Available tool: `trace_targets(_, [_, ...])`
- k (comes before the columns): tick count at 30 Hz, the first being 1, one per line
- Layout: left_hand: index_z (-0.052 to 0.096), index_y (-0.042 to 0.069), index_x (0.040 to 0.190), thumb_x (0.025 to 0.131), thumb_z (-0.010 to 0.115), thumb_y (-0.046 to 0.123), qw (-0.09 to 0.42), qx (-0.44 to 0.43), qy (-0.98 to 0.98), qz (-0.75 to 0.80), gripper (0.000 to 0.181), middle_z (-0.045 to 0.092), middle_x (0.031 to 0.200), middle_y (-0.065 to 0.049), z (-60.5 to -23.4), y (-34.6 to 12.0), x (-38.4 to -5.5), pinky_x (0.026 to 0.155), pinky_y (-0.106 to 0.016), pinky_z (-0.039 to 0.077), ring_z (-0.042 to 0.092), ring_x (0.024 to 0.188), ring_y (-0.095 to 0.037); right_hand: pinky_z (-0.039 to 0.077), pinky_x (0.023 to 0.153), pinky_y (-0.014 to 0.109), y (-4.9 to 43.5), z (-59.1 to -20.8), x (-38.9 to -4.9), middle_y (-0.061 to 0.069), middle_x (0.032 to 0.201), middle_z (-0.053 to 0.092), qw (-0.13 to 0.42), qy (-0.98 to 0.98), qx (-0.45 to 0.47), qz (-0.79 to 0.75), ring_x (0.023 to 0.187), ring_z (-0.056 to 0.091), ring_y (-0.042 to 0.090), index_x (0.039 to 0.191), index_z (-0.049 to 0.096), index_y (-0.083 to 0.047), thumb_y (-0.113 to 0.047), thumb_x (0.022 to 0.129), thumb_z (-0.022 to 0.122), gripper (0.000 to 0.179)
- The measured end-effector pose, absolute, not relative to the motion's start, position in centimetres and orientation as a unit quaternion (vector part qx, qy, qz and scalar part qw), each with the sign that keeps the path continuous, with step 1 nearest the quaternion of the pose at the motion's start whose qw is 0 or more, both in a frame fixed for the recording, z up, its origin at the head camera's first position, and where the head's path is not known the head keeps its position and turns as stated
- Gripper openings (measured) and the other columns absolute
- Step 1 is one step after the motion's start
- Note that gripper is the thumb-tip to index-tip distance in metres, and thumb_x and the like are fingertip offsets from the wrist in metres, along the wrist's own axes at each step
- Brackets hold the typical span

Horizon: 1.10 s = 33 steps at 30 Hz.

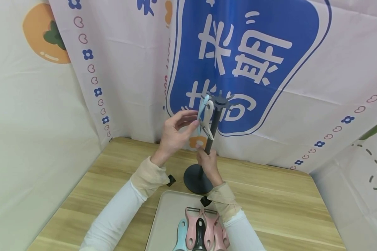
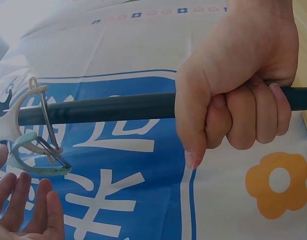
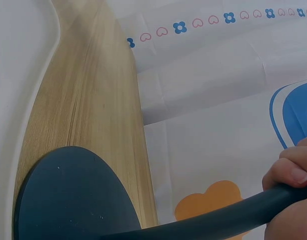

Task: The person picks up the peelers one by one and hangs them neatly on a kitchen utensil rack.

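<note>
Light blue peeler [image 1: 202, 108] at the top of the stand [image 1: 198, 181]. My right hand [image 1: 209, 163] grips its pole [image 2: 118, 107]; my left hand [image 1: 174, 134] has fingers spread beside the peeler; pinch, cannot tell. Judged step: hanging it; next calls for secure seating.

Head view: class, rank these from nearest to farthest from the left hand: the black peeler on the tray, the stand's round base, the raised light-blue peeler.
1. Raised light-blue peeler: right beside the left hand, near the stand's top.
2. Stand's round base: lower in the picture, on the table.
3. Black peeler: farthest, near the bottom edge, on the tray.
</note>
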<state>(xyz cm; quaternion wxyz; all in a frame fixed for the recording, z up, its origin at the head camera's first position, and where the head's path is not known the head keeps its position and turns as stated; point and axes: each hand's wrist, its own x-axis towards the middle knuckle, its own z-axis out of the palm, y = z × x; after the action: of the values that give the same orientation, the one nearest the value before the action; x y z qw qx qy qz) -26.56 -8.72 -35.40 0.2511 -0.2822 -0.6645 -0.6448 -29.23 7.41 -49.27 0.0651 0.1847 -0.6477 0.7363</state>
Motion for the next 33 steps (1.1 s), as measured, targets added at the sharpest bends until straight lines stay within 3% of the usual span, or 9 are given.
trace_targets(5, [0.068,-0.002,0.130,0.099,0.074,0.002,0.253,-0.270,-0.668,-0.645,0.031,0.072,0.129,-0.020,-35.6,-9.0,-26.1,0.100,-0.039,0.060,0.071,0.118,-0.041,0.021,0.039,0.023,7.4,-49.2,-29.2,-0.012,0.045,0.032,0.067,-0.648,0.188,0.735,0.039,0.024,0.006,0.053,0.035,-0.015,-0.014,0.109,0.055,0.060])
trace_targets(11, [0.069,-0.001,0.125,0.098,0.075,0.004,0.276,-0.255,-0.692,-0.616,0.028,0.072,0.125,-0.019,-36.4,-9.5,-24.9,0.100,-0.042,0.058,0.070,0.117,-0.034,0.021,0.040,0.022,7.4,-49.2,-29.1,-0.012,0.045,0.032,0.066,-0.651,0.185,0.733,0.039,0.024,0.005,0.052,0.036,-0.016,-0.025,0.109,0.059,0.062])
trace_targets(16, [0.071,-0.001,0.120,0.097,0.076,0.004,0.293,-0.253,-0.714,-0.584,0.024,0.074,0.120,-0.019,-38.0,-10.1,-23.2,0.098,-0.048,0.059,0.071,0.114,-0.032,0.020,0.040,0.023,7.3,-49.3,-29.2,-0.011,0.044,0.032,0.072,-0.651,0.190,0.732,0.039,0.023,0.006,0.052,0.035,-0.014,-0.017,0.108,0.056,0.060])
trace_targets(20, [0.072,0.002,0.117,0.096,0.077,0.004,0.278,-0.268,-0.737,-0.554,0.022,0.075,0.116,-0.013,-40.0,-10.4,-21.5,0.095,-0.045,0.060,0.071,0.109,-0.029,0.020,0.040,0.022,7.1,-49.3,-29.1,-0.012,0.044,0.033,0.069,-0.640,0.189,0.741,0.039,0.024,0.004,0.051,0.036,-0.015,-0.018,0.107,0.058,0.060])
trace_targets(26, [0.071,0.008,0.120,0.098,0.077,0.010,0.220,-0.293,-0.800,-0.476,0.022,0.075,0.115,-0.005,-43.8,-10.7,-18.5,0.084,-0.040,0.061,0.071,0.103,-0.019,0.022,0.041,0.022,7.1,-49.3,-29.1,-0.014,0.044,0.033,0.068,-0.642,0.193,0.739,0.040,0.027,0.005,0.052,0.036,-0.017,-0.023,0.108,0.059,0.061])
trace_targets(30, [0.071,0.011,0.122,0.099,0.077,0.018,0.134,-0.282,-0.846,-0.432,0.024,0.074,0.115,-0.001,-45.9,-10.6,-16.1,0.085,-0.036,0.060,0.068,0.101,-0.012,0.022,0.041,0.022,7.3,-49.2,-29.2,-0.014,0.044,0.033,0.071,-0.643,0.203,0.735,0.040,0.026,0.006,0.053,0.036,-0.015,-0.026,0.108,0.059,0.061])
trace_targets(33, [0.071,0.015,0.119,0.099,0.078,0.020,0.067,-0.244,-0.873,-0.417,0.022,0.073,0.113,0.002,-47.1,-10.2,-14.5,0.086,-0.034,0.060,0.069,0.099,-0.014,0.021,0.040,0.022,7.3,-49.2,-29.2,-0.013,0.045,0.033,0.068,-0.639,0.203,0.739,0.039,0.025,0.005,0.053,0.035,-0.014,-0.023,0.108,0.059,0.061])
